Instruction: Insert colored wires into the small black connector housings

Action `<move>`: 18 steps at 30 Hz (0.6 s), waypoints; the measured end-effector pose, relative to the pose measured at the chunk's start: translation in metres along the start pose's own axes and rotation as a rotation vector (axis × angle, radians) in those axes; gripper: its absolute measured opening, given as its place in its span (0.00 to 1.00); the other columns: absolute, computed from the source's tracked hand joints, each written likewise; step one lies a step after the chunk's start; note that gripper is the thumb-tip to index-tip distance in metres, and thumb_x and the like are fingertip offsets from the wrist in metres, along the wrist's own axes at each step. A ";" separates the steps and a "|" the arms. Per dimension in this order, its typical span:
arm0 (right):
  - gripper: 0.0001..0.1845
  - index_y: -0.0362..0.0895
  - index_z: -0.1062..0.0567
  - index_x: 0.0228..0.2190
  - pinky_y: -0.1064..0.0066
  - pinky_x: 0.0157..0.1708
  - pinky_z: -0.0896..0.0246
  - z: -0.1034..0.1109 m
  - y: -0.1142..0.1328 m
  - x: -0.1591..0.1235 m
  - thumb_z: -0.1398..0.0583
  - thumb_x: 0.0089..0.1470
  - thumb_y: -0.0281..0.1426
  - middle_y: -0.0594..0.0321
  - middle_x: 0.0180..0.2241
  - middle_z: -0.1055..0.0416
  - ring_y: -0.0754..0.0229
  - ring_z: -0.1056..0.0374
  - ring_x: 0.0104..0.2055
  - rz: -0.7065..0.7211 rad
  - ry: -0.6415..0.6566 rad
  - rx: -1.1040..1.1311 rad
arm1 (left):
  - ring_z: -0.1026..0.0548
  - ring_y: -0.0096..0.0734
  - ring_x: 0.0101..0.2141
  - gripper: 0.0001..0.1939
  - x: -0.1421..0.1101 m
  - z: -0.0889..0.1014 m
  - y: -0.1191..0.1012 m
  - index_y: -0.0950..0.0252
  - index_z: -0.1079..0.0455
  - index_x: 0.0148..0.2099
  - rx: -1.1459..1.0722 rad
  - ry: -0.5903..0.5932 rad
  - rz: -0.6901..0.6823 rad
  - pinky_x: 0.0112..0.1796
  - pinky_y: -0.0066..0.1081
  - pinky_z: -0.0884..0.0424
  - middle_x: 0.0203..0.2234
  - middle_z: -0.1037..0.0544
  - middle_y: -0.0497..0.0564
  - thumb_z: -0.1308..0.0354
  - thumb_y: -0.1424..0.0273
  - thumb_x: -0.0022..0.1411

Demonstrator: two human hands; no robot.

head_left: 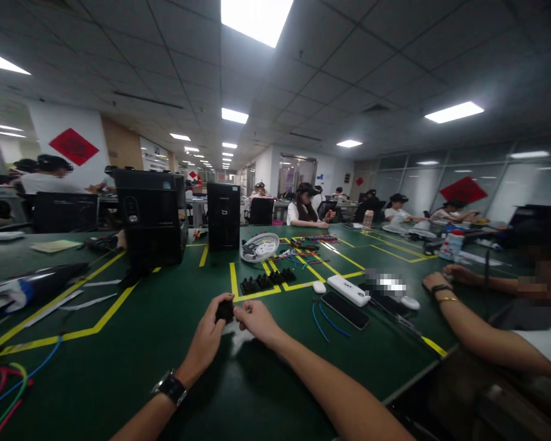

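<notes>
Ceiling panels (257, 18) light a workroom around a green table (239, 404) marked with yellow tape (118, 309). Well left of my grip, coloured wires (26, 376) curl near the edge; farther out, white strips (89, 302) lie flat before a black computer tower (149, 214). My left hand (206, 334), a watch (171, 388) at its wrist, closes fingers and thumb around a small black part (224, 312), held above the table. Straight beyond stands a second tower (223, 214). My right hand (261, 321) brings its bunched fingertips to the part's right side; whether they pinch anything, I cannot tell. Just past my grip rest a row of dark pieces (266, 280) and, behind them, a white basket (259, 247). To my right lie two blue wires (331, 324), a phone (345, 309) and a white device (348, 290); farther right, a co-worker's forearm (468, 315) leans over the table.
</notes>
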State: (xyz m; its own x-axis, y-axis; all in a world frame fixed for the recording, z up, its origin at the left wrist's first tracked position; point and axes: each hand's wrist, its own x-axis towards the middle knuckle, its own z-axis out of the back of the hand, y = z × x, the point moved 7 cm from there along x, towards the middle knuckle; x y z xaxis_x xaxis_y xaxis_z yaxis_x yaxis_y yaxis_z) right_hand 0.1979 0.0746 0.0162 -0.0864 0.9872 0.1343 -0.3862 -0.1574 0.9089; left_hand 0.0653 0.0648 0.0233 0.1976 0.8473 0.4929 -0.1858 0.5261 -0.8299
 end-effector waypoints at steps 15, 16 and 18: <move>0.12 0.43 0.33 0.20 0.77 0.23 0.52 0.004 -0.007 -0.001 0.43 0.53 0.33 0.69 0.17 0.36 0.66 0.40 0.22 -0.042 -0.018 -0.135 | 0.36 0.40 0.55 0.21 0.003 -0.009 0.008 0.61 0.37 0.53 0.059 0.054 0.053 0.55 0.42 0.41 0.52 0.32 0.53 0.52 0.70 0.56; 0.12 0.43 0.33 0.20 0.77 0.23 0.52 0.005 -0.007 -0.001 0.43 0.52 0.33 0.69 0.16 0.37 0.67 0.40 0.22 -0.048 -0.018 -0.144 | 0.36 0.41 0.54 0.21 0.002 -0.009 0.008 0.61 0.37 0.53 0.052 0.065 0.063 0.53 0.41 0.38 0.52 0.33 0.53 0.52 0.70 0.56; 0.12 0.42 0.32 0.21 0.77 0.23 0.53 0.005 -0.009 0.000 0.43 0.53 0.34 0.69 0.16 0.37 0.67 0.41 0.22 -0.041 -0.023 -0.155 | 0.36 0.41 0.54 0.22 0.001 -0.010 0.009 0.61 0.38 0.53 0.022 0.071 0.089 0.49 0.39 0.32 0.52 0.34 0.54 0.52 0.70 0.56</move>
State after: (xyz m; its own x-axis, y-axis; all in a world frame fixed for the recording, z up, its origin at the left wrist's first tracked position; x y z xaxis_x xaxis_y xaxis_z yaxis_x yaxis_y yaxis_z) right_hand 0.2054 0.0759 0.0101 -0.0475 0.9929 0.1090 -0.5265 -0.1176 0.8420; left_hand 0.0738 0.0696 0.0137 0.2471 0.8837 0.3974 -0.2266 0.4514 -0.8630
